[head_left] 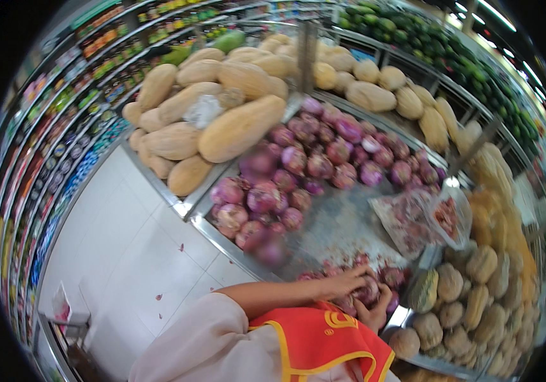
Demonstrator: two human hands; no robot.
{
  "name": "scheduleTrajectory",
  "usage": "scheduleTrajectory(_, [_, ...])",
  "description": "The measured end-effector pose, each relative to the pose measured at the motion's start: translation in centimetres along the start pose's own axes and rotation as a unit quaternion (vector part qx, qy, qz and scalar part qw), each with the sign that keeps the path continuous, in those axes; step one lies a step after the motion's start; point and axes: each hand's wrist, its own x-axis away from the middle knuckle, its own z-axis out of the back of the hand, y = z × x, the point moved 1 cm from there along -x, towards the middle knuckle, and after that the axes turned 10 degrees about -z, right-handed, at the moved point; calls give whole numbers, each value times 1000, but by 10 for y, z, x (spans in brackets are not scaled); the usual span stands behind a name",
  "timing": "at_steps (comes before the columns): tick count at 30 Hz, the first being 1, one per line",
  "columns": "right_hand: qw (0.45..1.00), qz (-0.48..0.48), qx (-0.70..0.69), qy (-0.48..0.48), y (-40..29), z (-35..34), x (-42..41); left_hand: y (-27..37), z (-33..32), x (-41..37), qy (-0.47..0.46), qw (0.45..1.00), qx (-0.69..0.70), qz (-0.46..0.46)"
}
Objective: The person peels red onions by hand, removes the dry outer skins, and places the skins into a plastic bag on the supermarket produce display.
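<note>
My left hand [347,282] and my right hand [375,309] are together at the near edge of a metal display bin [335,215]. Between them they hold a red onion [369,292], its far side partly covered by my fingers. More red onions [392,277] lie close around my hands, some hidden by the left forearm. A large pile of red onions [321,164] fills the far and left part of the bin. Dry onion skin bits [349,255] are scattered on the metal beyond my hands. A clear plastic bag [404,224] with purplish contents rests at the bin's right side.
Pale elongated pumpkins [239,129] are heaped in the bin to the left. Small pumpkins [450,281] fill the bin at right. Green vegetables [421,47] lie along the back. Stocked shelves [67,119] line the left beyond a tiled floor [125,248] with fallen skins.
</note>
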Motion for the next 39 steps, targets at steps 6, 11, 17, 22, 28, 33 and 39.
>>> scheduleTrajectory(6, [998, -35, -22, -49, -2, 0, -4, -35, 11, -4, 100, 982, -155, -44])
scheduleTrajectory(11, [993, -65, -7, -99, 16, 8, -14, -52, 14, -5, 168, 965, -191, -56])
scheduleTrajectory(17, [989, -59, 129, -32, 16, 5, -9, -27, 15, -2, 34, 958, -277, 70])
scheduleTrajectory(22, [991, -42, 125, -25, 40, 9, -9, -27, 16, -2, 9, 922, -378, 79])
scheduleTrajectory(28, [980, 20, 195, -41, 2, 2, -3, -30, 23, -3, 0, 907, -403, 125])
scheduleTrajectory(33, [978, 13, 204, -42, 1, 2, -4, -24, 21, -2, -7, 905, -409, 117])
scheduleTrajectory(39, [981, 1, 189, -41, 11, 4, -6, -35, 22, 1, 21, 903, -429, 23])
